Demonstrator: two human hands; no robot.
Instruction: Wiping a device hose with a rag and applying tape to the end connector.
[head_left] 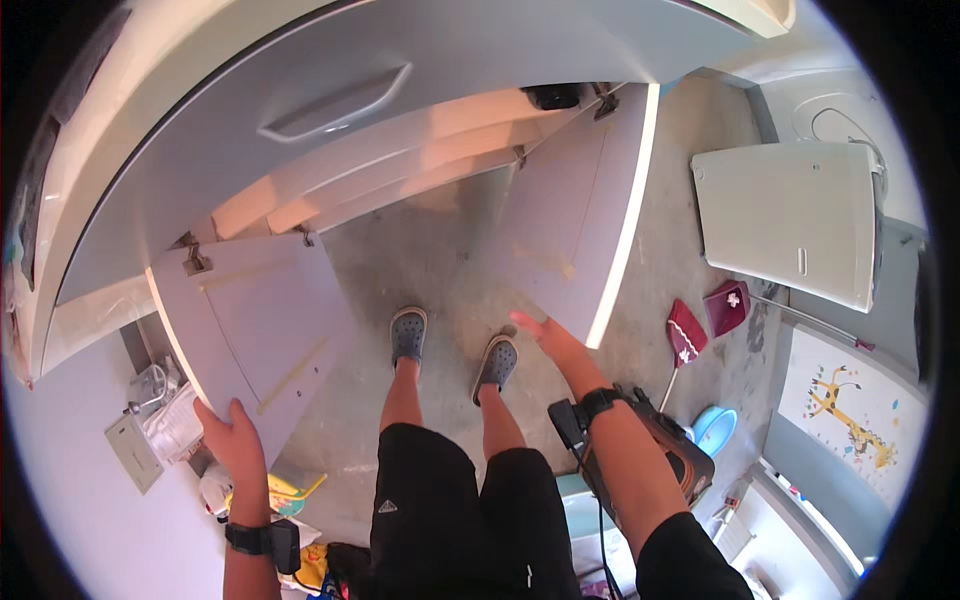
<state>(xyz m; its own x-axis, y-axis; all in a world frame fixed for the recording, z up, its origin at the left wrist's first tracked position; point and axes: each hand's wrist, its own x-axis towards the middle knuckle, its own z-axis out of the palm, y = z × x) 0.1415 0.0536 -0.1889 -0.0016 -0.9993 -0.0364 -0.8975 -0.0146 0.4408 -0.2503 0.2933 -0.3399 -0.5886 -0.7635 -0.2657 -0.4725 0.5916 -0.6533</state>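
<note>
Fingers (203, 412) of left hand (238, 443) clasp left door (265, 325) edge; right hand (553, 341) by right door (575, 220), grip unclear; floor (420, 240) between.

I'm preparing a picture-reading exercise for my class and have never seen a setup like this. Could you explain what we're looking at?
There is no machine here: a person uses bare hands, seen by a wide-angle camera worn on the head, looking down. That is why straight edges bend. A black strapped-on device sits on each wrist.

The left hand is at the edge of a flat, pale left cabinet door; its grip is hard to judge. The right hand is by the lower edge of a matching pale right cabinet door; no held object shows. Both doors stand open below a smooth grey panel.

The person stands in grey clogs on a grey floor, with a maroon dustpan and round light-blue basin off to the right.
</note>
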